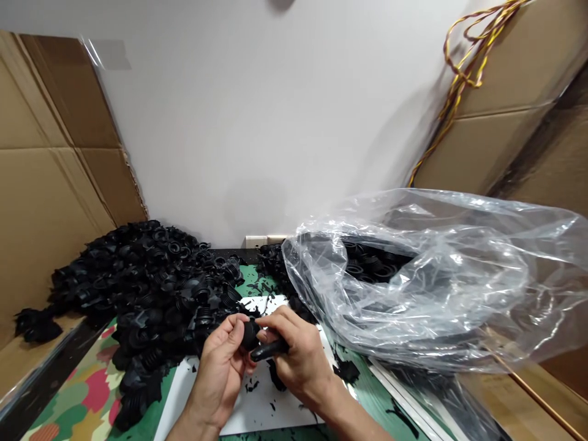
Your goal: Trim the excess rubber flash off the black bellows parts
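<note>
The left hand (219,370) and right hand (301,361) had their grips clamped on a black rubber bellows boot (250,335) at twelve o'clock over a white sheet (271,407). Slick rubber could have slipped, dropping it into the heap of black rubber boots (156,294) at ten o'clock or against the clear plastic bag (413,288) at two o'clock.

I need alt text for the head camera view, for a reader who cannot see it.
The left hand and right hand hold a black rubber part over a white sheet. A heap of ribbed black rubber parts lies to the left; a clear plastic bag holds more to the right.
</note>
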`<state>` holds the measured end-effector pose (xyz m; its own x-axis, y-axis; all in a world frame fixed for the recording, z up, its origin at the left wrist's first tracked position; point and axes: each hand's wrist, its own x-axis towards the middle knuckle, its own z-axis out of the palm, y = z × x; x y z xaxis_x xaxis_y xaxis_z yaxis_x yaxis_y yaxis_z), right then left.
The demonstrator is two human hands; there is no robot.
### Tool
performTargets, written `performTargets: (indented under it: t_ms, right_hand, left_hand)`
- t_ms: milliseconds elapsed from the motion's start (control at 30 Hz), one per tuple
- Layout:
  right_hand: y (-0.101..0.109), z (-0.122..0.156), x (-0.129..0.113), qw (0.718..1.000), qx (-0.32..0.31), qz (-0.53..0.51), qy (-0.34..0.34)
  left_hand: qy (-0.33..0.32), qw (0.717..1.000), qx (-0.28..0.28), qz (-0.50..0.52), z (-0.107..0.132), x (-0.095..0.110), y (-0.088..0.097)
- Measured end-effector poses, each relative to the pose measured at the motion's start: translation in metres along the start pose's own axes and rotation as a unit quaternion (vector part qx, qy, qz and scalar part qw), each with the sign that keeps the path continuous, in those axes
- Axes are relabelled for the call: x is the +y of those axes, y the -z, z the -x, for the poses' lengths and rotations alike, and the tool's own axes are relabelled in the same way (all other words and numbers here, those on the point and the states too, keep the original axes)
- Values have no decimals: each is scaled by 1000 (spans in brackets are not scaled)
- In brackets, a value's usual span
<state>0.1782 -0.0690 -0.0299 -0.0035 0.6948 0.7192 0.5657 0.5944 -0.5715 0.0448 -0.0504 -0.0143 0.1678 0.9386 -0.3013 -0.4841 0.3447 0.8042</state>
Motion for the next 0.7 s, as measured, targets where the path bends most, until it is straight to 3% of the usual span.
performTargets:
  t_ms: [233,500,600,700]
  right_hand:
    - [2,-1,-3,993,-39,92,61]
    - [-2,2,-8,978,-26,174,107]
    - [-1,2,1,973,-16,208,102]
    - [10,-2,17,976,26,214,31]
  left_hand:
    - [-41,999,4,-19,0,0,0]
    - [-6,1000,-23,1,0,1,-1]
    - [-7,999,-36,-35,3,0,-1]
    - [10,995,-85,-59,6,-2,0]
